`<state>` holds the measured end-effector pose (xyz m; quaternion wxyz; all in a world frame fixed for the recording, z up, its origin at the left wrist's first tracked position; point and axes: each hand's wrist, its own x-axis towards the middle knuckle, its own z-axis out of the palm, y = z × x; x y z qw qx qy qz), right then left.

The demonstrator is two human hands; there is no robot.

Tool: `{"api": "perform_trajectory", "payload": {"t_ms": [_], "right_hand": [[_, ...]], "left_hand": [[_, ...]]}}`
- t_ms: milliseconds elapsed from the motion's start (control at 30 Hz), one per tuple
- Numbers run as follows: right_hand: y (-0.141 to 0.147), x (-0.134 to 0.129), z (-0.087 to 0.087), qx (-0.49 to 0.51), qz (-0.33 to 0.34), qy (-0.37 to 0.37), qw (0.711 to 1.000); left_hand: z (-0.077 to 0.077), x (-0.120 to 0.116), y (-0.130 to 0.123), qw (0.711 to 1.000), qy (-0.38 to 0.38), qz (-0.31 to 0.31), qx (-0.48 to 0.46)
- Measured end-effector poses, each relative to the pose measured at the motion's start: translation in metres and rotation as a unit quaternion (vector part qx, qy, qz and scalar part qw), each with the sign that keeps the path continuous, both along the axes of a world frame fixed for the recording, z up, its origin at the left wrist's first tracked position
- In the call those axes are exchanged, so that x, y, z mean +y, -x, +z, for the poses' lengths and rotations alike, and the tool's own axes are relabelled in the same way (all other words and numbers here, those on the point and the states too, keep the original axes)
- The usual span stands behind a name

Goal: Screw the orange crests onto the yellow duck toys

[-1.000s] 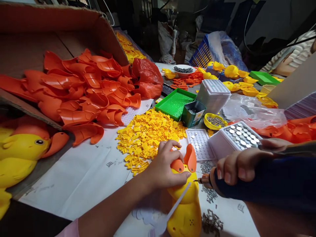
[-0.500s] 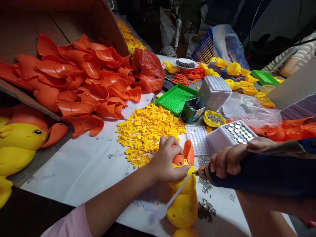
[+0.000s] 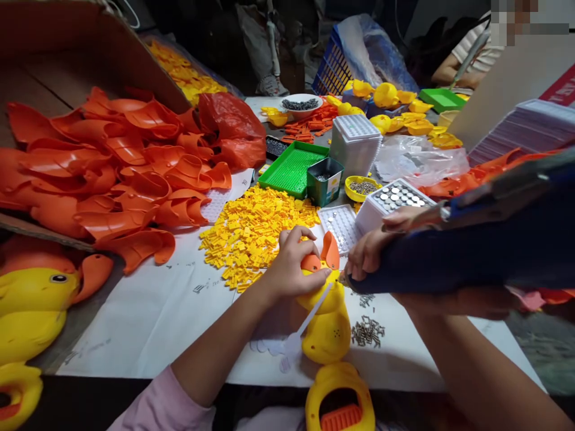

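Observation:
A yellow toy duck (image 3: 326, 329) lies on the white paper, with orange pieces (image 3: 330, 250) at its head end and a ring-shaped yellow handle at the near end. My left hand (image 3: 294, 263) is closed on the head, thumb across it. A thin white spoon-like piece (image 3: 294, 343) runs from below the thumb down to the paper. In my right hand (image 3: 375, 245) is a dark blue power screwdriver (image 3: 471, 254), fingers wrapped round its front. Its tip meets the duck's right side near a small hole; the exact contact is unclear.
Small yellow parts (image 3: 256, 230) are heaped behind the duck; loose screws (image 3: 368, 331) lie to its right. Orange shells (image 3: 130, 173) fill a carton at left. A green tray (image 3: 294, 167), dark tub (image 3: 324, 182) and disc-filled white box (image 3: 398, 197) stand behind. A co-worker's arm (image 3: 453, 69) shows far right.
The view has shifted, showing more of the duck's near end and handle. My left hand keeps its hold. The screwdriver stays at the duck's side, its rear end now higher in view.

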<state>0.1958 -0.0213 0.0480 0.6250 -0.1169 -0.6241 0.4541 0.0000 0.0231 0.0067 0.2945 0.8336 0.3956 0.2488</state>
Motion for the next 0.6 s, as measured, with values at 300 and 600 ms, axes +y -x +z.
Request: {"api": "perform_trajectory", "payload": {"t_ms": [300,600], "right_hand": [[0.005,-0.011,-0.006,0.065,-0.047,0.014,0.997],[-0.024,-0.034,0.014,0.148,-0.196,0.063,0.967]], "left_hand": [[-0.003,0.005,0.007,0.999,-0.007,-0.041,0.004],[0.001,-0.006,0.019,0.997,0.014,-0.076,0.007]]}}
